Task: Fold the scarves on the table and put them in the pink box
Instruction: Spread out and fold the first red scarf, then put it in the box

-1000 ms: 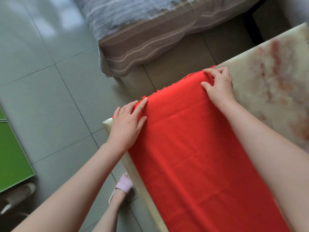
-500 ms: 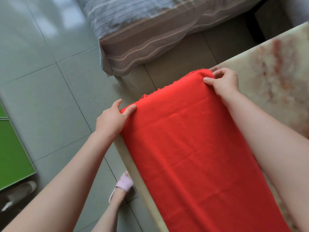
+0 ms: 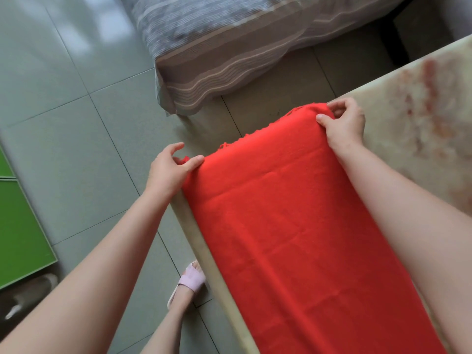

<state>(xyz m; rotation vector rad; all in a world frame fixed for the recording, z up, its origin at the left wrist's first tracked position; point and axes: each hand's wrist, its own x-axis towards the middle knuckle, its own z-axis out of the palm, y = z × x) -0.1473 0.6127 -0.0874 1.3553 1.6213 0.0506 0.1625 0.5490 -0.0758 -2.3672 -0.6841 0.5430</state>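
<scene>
You've got 1 red scarf [image 3: 293, 238] in view. It lies flat along the near edge of the table [image 3: 421, 111], running from the bottom of the view up to the table corner. Both hands are on it, well apart, 1 per corner of its far end. Your left hand [image 3: 168, 172] pinches the left corner right at the table edge, above the floor, thumb on top & fingers curled behind the cloth. Your right hand [image 3: 344, 123] pinches the right corner over the marbled tabletop, thumb & curled fingers clamped on a small bunch of fabric. The far end looks slightly raised between the 2 grips, w/ short fringe showing along it. The rest of the scarf lies smooth w/ a few faint creases.

Off the table:
- 1 bed [image 3: 229, 47] w/ a striped grey-brown cover, at top
- 1 pink slipper [image 3: 191, 279] on your foot, just beside the table edge
- 2 green panels [image 3: 20, 226] at far left
- grey tiled floor [image 3: 63, 123]
</scene>
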